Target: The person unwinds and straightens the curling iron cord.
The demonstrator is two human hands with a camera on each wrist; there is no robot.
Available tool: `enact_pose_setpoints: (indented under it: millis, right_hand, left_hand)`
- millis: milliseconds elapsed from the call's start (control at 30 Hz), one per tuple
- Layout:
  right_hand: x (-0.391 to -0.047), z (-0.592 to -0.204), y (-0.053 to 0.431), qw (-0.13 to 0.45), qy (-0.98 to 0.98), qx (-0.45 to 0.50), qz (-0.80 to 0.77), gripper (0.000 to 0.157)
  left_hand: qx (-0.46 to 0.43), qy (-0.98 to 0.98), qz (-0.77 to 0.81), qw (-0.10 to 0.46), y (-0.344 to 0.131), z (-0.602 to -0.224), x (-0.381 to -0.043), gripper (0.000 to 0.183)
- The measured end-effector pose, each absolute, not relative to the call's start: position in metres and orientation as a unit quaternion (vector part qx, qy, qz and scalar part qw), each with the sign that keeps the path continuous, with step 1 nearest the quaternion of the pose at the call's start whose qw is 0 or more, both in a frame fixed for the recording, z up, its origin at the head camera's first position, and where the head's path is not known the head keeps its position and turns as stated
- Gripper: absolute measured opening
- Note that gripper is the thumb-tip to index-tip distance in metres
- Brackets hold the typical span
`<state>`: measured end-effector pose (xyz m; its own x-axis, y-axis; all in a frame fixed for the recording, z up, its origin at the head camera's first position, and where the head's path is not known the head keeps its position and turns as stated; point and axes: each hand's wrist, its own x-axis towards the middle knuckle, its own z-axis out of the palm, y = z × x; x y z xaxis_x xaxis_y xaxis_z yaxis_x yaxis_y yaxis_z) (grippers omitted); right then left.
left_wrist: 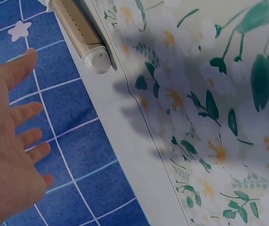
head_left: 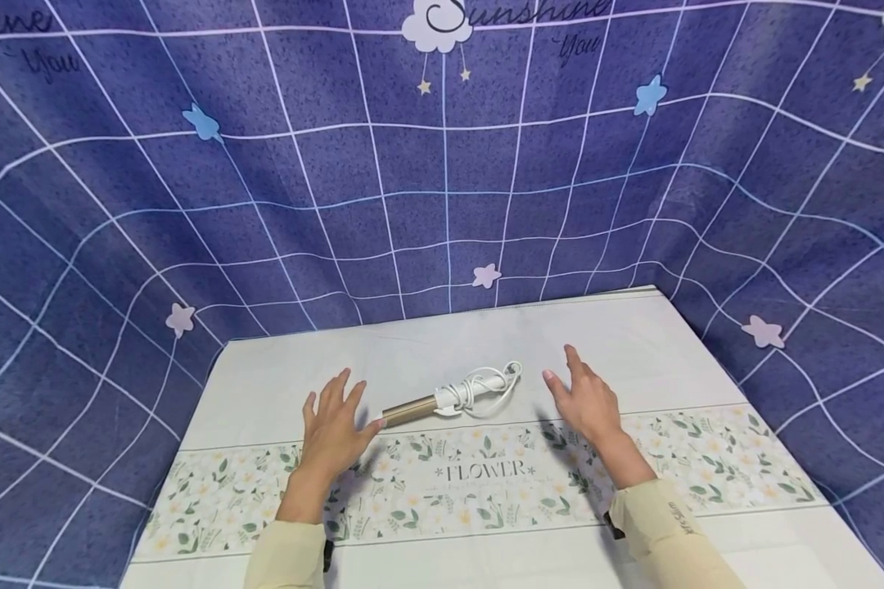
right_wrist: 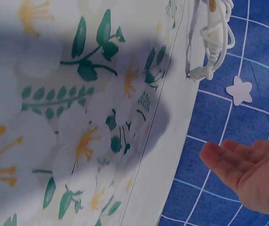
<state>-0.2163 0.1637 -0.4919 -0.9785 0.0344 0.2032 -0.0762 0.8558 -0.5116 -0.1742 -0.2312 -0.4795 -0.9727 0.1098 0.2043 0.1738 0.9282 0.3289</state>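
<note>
A hair straightener (head_left: 411, 411) with gold plates and a white handle lies on the covered table, its white cord (head_left: 479, 388) wound round the handle. Just left of the gold end, my left hand (head_left: 335, 429) hovers with fingers spread and holds nothing; its thumb appears close to the tip. My right hand (head_left: 591, 404) is held to the right of the handle end, fingers extended, grasping nothing. In the left wrist view the straightener's rounded white tip (left_wrist: 97, 59) shows beyond the thumb. The right wrist view catches the wound cord (right_wrist: 218, 40) near the fingers.
A white tablecloth (head_left: 295, 360) with a flowered band and the word FLOWER covers the table. Blue grid-patterned fabric (head_left: 412, 164) with stars and clouds hangs behind and on both sides.
</note>
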Motion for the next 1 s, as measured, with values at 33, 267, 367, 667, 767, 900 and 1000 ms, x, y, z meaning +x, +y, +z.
enact_pose_setpoints:
  millis: [33,267,367,667,767,900,1000]
  right_hand:
    - [-0.217,-0.492,0.163,0.100,-0.957,0.011,0.272,0.074]
    - [-0.219,-0.493,0.158,0.083,-0.954,0.008,0.287,0.073]
    - [-0.220,-0.493,0.155,0.079,-0.954,0.000,0.290,0.072]
    - [-0.224,-0.494,0.150,0.057,-0.946,-0.004,0.318,0.071]
    - [-0.225,-0.496,0.148,0.055,-0.944,-0.003,0.326,0.071]
    - [-0.226,-0.497,0.143,0.049,-0.941,-0.004,0.334,0.071]
    - [-0.226,-0.498,0.140,0.042,-0.940,-0.007,0.338,0.070]
  left_hand:
    - [-0.073,-0.977,-0.177,0.092,-0.230,-0.479,-0.174,0.074]
    - [-0.067,-0.979,-0.177,0.080,-0.226,-0.481,-0.177,0.073]
    - [-0.069,-0.978,-0.177,0.082,-0.224,-0.481,-0.178,0.072]
    - [-0.082,-0.980,-0.167,0.076,-0.217,-0.486,-0.182,0.069]
    - [-0.087,-0.979,-0.165,0.076,-0.214,-0.487,-0.184,0.068]
    - [-0.090,-0.979,-0.168,0.070,-0.210,-0.487,-0.187,0.066]
    - [-0.089,-0.979,-0.172,0.062,-0.207,-0.488,-0.188,0.066]
